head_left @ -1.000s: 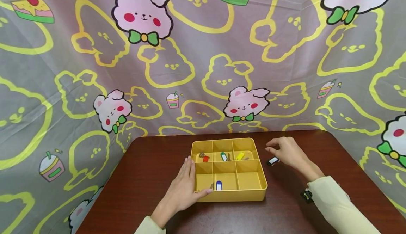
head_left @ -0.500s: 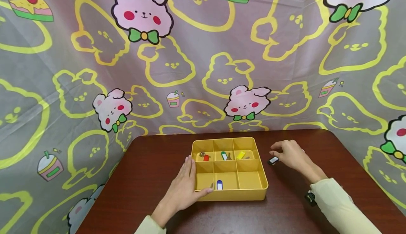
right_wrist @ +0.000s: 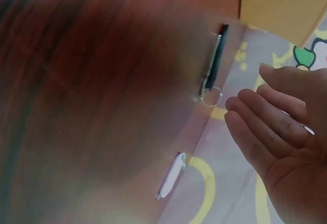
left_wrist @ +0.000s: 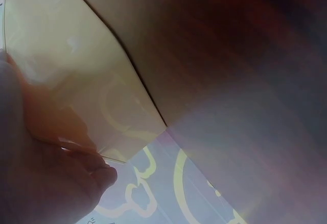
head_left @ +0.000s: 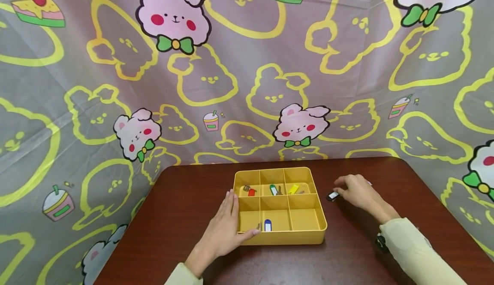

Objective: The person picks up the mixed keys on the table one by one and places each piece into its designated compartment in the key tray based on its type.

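A yellow compartment box [head_left: 283, 238] stands on the brown table. My left hand [head_left: 221, 227] rests against its left side, thumb over the front left corner; the left wrist view shows the fingers along the box wall. To the right of the box lies a black key tag [head_left: 332, 195] with a white label, its metal ring visible in the right wrist view. My right hand [head_left: 359, 190] hovers at this tag, fingers loosely bent; the right wrist view shows a gap between fingertips and tag. A pale key tag [right_wrist: 172, 177] lies beyond, mostly hidden behind the right hand in the head view.
In the box's back row lie a red key tag [head_left: 251, 192], a green key tag [head_left: 274, 189] and a yellow key tag [head_left: 293, 189], one per compartment. A blue key tag [head_left: 268, 225] sits in the front middle compartment. A patterned curtain [head_left: 247, 83] encloses the table.
My right hand has moved slightly right and down, its fingertips lower beside the black key tag. The left hand and the box stay in place.
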`<action>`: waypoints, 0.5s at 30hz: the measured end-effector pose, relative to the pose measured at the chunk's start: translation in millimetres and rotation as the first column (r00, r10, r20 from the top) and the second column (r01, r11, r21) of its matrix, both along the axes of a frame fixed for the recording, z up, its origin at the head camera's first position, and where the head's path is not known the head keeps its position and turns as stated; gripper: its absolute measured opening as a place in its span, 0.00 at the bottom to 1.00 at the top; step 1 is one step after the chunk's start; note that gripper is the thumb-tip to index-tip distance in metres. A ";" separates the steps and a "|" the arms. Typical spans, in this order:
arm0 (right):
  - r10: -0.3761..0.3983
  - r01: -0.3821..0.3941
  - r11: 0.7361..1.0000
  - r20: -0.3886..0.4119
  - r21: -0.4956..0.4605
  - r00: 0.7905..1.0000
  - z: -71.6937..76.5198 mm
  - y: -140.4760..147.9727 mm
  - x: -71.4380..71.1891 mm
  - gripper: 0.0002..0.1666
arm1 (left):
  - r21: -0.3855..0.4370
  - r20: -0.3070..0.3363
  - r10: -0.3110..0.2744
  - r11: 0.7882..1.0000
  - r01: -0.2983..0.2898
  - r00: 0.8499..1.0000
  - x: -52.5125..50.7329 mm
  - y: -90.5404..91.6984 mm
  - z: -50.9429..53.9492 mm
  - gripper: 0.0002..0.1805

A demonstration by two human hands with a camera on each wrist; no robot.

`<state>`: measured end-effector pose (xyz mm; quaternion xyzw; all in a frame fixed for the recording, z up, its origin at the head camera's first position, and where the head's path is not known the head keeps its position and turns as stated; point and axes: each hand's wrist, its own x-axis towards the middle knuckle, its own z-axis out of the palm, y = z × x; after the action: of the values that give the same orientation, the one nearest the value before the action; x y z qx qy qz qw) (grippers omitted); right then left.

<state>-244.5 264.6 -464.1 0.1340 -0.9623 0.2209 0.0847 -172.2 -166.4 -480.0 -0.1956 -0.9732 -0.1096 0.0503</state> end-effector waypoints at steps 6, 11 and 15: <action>0.013 -0.013 1.000 -0.010 -0.006 1.000 -6.9 1.9 -0.2 0.12 | 0.003 0.003 -0.001 1.000 0.001 1.000 1.0 0.3 0.1 0.67; 0.011 -0.011 1.000 -0.029 0.014 1.000 -12.7 3.2 -3.5 0.13 | 0.013 -0.004 -0.005 1.000 0.005 1.000 0.0 0.1 -0.8 0.66; 0.017 -0.016 1.000 -0.031 0.026 0.999 -15.5 5.2 -5.7 0.15 | 0.017 -0.006 -0.005 1.000 0.005 1.000 -1.2 0.0 -2.0 0.66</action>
<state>-250.2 269.8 -479.6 0.1464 -0.9625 0.2071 0.0964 -173.4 -166.4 -482.0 -0.1978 -0.9716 -0.1175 0.0547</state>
